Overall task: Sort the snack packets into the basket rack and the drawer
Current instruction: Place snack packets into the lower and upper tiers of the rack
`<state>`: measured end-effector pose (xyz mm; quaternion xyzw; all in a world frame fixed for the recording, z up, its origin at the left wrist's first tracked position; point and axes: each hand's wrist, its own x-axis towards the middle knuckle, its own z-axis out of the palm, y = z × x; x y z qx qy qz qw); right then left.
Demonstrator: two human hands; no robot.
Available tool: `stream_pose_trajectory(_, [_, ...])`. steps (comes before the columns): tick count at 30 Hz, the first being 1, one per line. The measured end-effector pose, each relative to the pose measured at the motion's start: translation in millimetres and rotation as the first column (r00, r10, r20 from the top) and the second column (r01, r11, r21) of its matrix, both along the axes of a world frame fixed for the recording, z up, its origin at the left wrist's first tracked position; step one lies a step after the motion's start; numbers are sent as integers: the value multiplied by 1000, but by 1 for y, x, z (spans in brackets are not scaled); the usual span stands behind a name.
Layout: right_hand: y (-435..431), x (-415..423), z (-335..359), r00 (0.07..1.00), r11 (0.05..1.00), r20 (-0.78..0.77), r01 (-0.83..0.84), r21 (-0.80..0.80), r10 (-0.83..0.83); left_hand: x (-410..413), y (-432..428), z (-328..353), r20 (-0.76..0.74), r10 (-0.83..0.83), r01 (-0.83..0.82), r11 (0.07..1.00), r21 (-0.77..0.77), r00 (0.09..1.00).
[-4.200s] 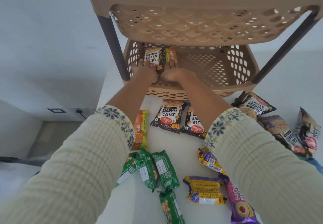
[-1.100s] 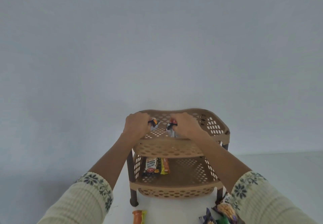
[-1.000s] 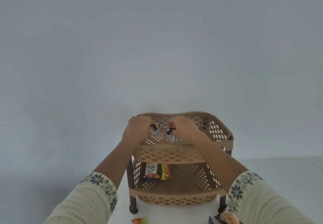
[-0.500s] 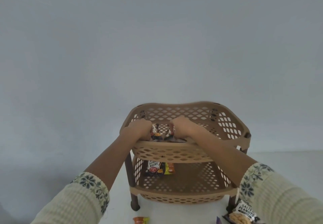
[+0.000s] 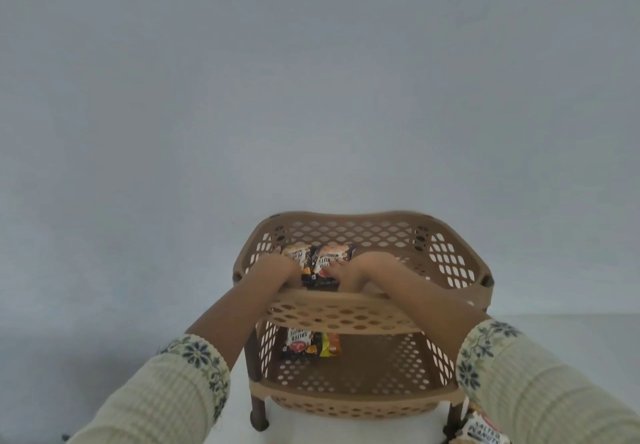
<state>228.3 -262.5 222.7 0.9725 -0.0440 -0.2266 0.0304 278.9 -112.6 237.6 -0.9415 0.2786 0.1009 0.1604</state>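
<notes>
The tan two-tier basket rack stands on a white table. In its top basket, at the left, two dark salted peanuts packets lie side by side. My left hand grips the near end of the left packet. My right hand holds the near end of the right packet. Both wrists rest on the front rim. On the lower tier lie another salted peanuts packet and an orange packet.
One more salted peanuts packet lies on the white table by the rack's right front leg. A plain grey wall fills the view behind the rack. The right part of both tiers holds nothing.
My hands have lowered the two peanut packets from above the top basket onto its floor at the left. The camera has tilted down a little.
</notes>
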Motion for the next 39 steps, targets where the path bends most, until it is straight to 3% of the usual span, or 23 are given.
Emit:
stream_pose_trajectory(2, [-3, -1, 3, 1000, 999, 28, 12, -33, -11, -1, -2, 3, 12, 9, -10, 1000, 13, 1000])
stream_pose_trajectory(7, [-2, -19, -13, 998, 995, 5, 62, 78, -62, -4, 3, -14, -38, 8, -9, 1000, -13, 999])
stream_pose_trajectory(14, [-10, -47, 20, 961, 970, 255, 42, 239, -105, -10, 10, 8, 45, -82, 89, 980, -181, 996])
stream_pose_trajectory(19, [-7, -85, 36, 867, 997, 494, 44, 58, -67, -44, 13, 24, 160, -145, 188, 934, -303, 976])
stream_pose_trajectory(25, [-4, -142, 36, 776, 996, 629, 87, -29, -49, -99, 7, 29, 266, -228, 323, 856, -404, 937])
stream_pose_trajectory(28, [-6, -175, 27, 708, 997, 703, 74, 17, -64, -127, 1, 25, 371, -295, 445, 784, -433, 880])
stream_pose_trajectory(35, [-27, -264, -17, 569, 994, 816, 73, 76, -104, -191, -19, -19, 627, -439, 757, 489, -433, 643])
stream_pose_trajectory(39, [-41, -309, -50, 575, 985, 801, 137, 104, -165, -227, -37, -52, 670, -519, 847, 342, -407, 531])
